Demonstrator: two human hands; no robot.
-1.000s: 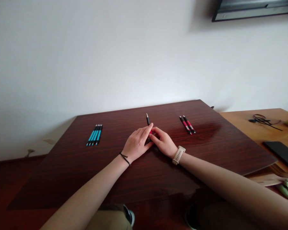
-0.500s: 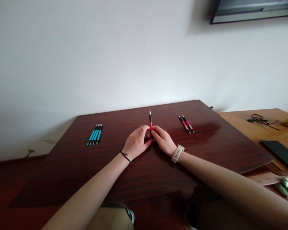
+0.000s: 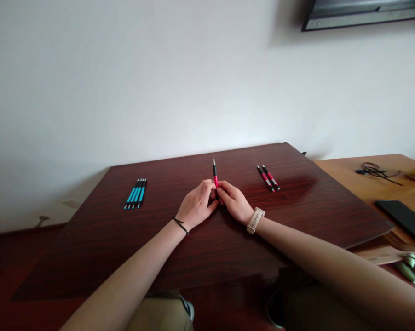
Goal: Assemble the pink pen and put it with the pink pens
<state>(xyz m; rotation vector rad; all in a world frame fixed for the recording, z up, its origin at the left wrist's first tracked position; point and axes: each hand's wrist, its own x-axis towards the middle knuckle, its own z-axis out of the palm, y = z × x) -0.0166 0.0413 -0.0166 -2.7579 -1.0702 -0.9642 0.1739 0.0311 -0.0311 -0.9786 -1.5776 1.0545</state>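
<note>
At the counter [image 3: 200, 250], my left hand [image 3: 197, 204] and right hand [image 3: 238, 202], closed around a red-and-black pen [image 3: 215, 173] (silver end showing).

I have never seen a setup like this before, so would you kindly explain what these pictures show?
Gladly. There is no machine here: you are seeing a person's own two bare hands. Every picture comes from one camera worn on the head, looking forward and down.

The left hand, with a dark cord at its wrist, and the right hand, with a pale watch strap, meet over a dark wooden table. The right thumb and fingers pinch a pink-and-black pen, silver end uppermost in the picture. The left fingers curl close beside it; whether they touch it is hard to tell.

On the table, four blue-and-black pens lie side by side to the left, and two more pink-and-black ones to the right.
</note>
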